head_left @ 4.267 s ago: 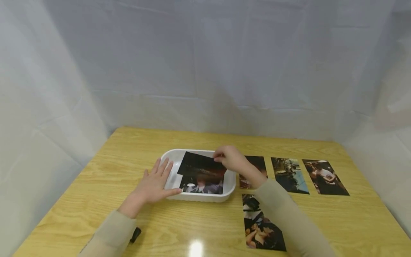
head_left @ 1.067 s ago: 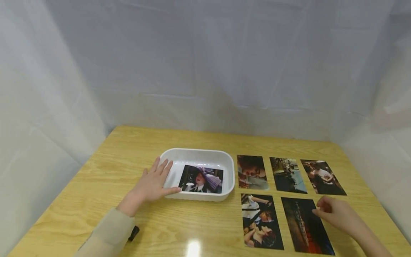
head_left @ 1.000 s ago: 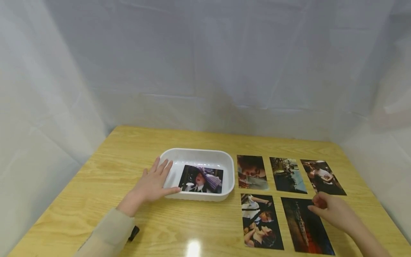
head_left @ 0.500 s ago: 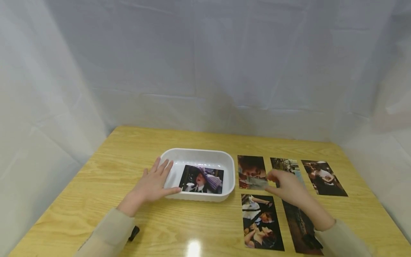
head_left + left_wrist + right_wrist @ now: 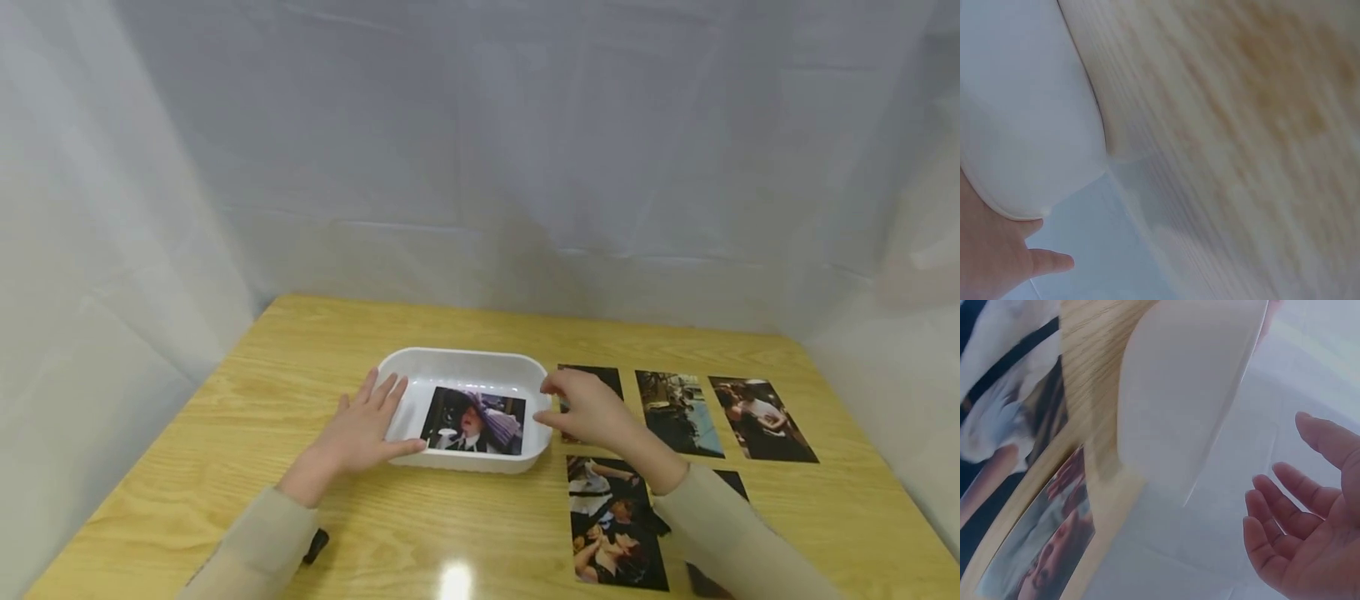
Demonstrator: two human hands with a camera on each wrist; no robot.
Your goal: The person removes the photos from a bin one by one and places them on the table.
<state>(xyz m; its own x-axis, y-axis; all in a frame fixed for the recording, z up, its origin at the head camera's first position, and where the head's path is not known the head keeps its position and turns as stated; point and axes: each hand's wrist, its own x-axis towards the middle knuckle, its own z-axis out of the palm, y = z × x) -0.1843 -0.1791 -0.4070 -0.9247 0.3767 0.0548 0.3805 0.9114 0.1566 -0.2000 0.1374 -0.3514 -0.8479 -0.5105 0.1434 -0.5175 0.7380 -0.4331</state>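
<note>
A white plastic tray (image 5: 480,463) stands mid-table with a photo (image 5: 477,421) of a figure in a purple striped hat lying inside. My left hand (image 5: 360,433) rests on the tray's left rim, fingers spread. Over the tray's right rim is my right hand (image 5: 596,412), thumb and fingers apart, holding nothing. In the right wrist view, a gap shows between this hand (image 5: 1316,531) and the tray's outer wall (image 5: 1179,381). Under the right hand lies a partly covered photo (image 5: 603,379). The left wrist view shows the tray wall (image 5: 1029,94) beside my left thumb side.
Right of the tray, more photos lie in two rows: a waterside scene (image 5: 678,412), a white-shirted figure (image 5: 763,418), and a couple (image 5: 615,521) in front. My right sleeve covers most of a dark photo (image 5: 731,482). A small black object (image 5: 317,546) sits by my left sleeve.
The dark photo my right hand held over the tray now lies at the front right. That hand has let it go and moved left to the tray's right rim; the left hand stays put.
</note>
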